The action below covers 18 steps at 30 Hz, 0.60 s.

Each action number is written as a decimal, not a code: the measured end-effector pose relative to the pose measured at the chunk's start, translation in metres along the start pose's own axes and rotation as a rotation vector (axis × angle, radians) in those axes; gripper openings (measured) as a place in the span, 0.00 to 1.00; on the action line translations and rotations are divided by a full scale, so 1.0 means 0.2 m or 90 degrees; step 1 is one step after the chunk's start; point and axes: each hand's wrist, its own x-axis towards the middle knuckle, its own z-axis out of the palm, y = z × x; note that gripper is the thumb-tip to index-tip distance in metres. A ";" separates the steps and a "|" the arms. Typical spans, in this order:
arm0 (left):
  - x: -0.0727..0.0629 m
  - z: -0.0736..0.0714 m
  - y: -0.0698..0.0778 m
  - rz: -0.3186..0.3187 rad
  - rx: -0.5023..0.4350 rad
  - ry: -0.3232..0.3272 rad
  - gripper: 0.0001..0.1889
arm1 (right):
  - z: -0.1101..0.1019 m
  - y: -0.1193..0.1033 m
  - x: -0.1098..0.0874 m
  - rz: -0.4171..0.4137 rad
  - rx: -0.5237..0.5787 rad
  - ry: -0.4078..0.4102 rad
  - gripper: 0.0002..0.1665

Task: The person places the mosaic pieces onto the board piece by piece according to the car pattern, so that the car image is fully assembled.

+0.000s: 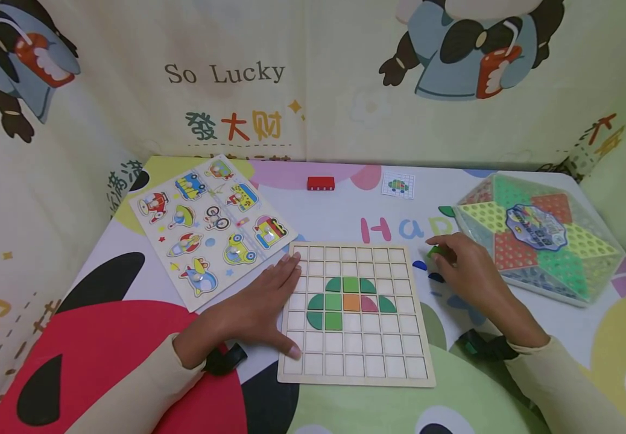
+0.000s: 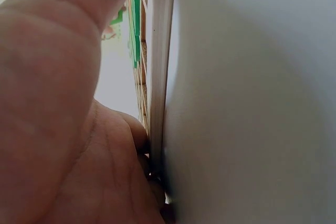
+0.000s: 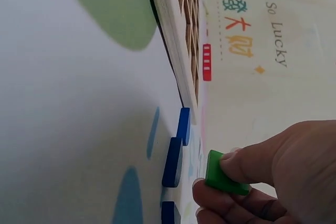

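A wooden grid board (image 1: pixel 356 381) lies on the table, with green, orange and pink tiles set in its upper cells. My left hand (image 1: pixel 261 301) rests along its left edge, fingers spread and thumb at the lower left corner. To the right of the board, my right hand (image 1: pixel 467 265) pinches a small green square tile (image 3: pixel 227 183) between thumb and fingers, held up off the table. Blue rounded pieces (image 3: pixel 172 162) lie on the table beside that hand. A dark green piece (image 1: pixel 446 211) lies just beyond its fingertips.
At the right stands a clear octagonal box (image 1: pixel 532 289) filled with coloured pieces. A vehicle picture puzzle (image 1: pixel 210 241) lies at the left, partly under the left forearm. Behind the board are a red block (image 1: pixel 321 183) and a small pattern card (image 1: pixel 398 185). Printed curtain walls (image 1: pixel 340 120) enclose the table.
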 end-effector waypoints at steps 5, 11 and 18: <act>0.00 0.00 0.00 0.002 0.002 0.001 0.69 | 0.00 -0.03 0.00 -0.047 0.000 0.011 0.16; 0.00 -0.01 0.00 0.001 0.002 0.001 0.69 | 0.00 -0.10 -0.02 -0.083 0.018 -0.028 0.20; 0.00 0.00 0.00 0.004 -0.001 0.003 0.69 | 0.02 -0.18 -0.04 -0.082 0.049 -0.032 0.18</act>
